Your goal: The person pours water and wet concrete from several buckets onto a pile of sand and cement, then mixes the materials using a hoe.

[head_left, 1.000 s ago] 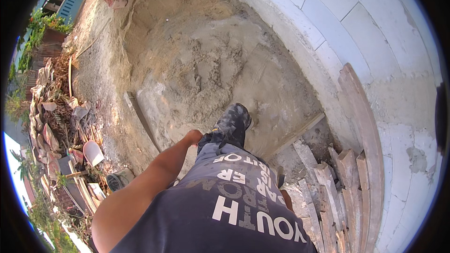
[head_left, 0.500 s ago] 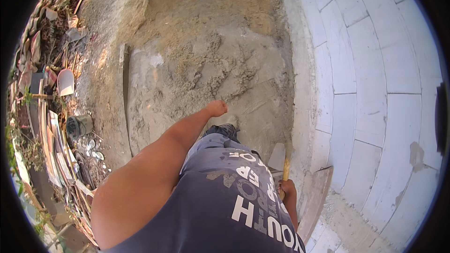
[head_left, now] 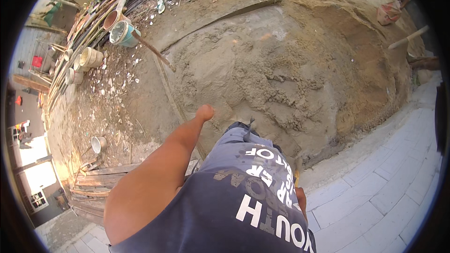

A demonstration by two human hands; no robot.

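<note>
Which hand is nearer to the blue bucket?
Left. The left hand is below and right of the blue bucket in view; the right hand is farther off, beside the shirt.

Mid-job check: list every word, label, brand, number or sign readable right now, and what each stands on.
Dark shirt: large white letters with fainter grey ones among them, down the front; printed wording isn't copied out here.
Red-and-white sack: too blurred to tell any lettering.
Light-blue bucket: no lettering readable.
No other readable text.

Pale bucket (head_left: 93, 58) beside long poles (head_left: 99, 11)
</note>
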